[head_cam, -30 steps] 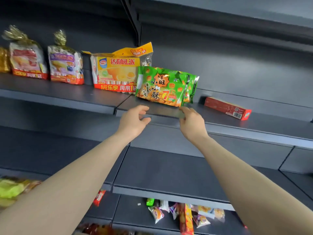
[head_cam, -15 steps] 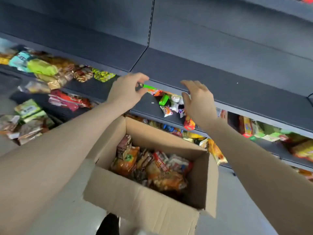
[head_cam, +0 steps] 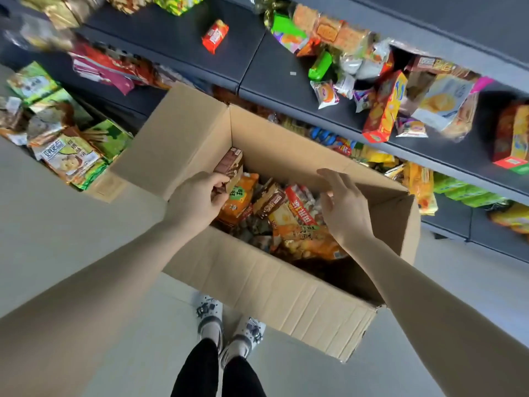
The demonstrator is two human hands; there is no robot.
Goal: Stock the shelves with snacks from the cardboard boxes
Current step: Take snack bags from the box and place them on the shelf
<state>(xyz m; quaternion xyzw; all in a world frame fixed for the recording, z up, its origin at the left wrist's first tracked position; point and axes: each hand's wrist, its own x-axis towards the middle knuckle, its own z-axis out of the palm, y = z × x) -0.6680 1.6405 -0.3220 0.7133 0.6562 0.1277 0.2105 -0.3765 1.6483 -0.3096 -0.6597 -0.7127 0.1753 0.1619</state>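
Observation:
An open cardboard box [head_cam: 257, 279] stands on the floor below me, full of mixed snack packs [head_cam: 289, 216] in orange, red and brown. At the box's left inner wall my left hand [head_cam: 197, 202] grips a small brown snack box [head_cam: 229, 167] that stands upright. My right hand [head_cam: 343, 207] hovers over the packs on the right side of the box, fingers spread and holding nothing. The dark shelves [head_cam: 274, 81] lie just beyond the box.
Loose snacks crowd the dark shelf, among them a red packet [head_cam: 215, 36] and a tall orange box [head_cam: 385, 110]. Green snack packs [head_cam: 71, 156] are piled at the left on a low shelf. My feet [head_cam: 229, 333] stand on the pale floor before the box.
My view has dropped from the upper shelf, where a green pack was set down, to the cardboard box. Both hands came down into it; my left hand has taken hold of the brown box.

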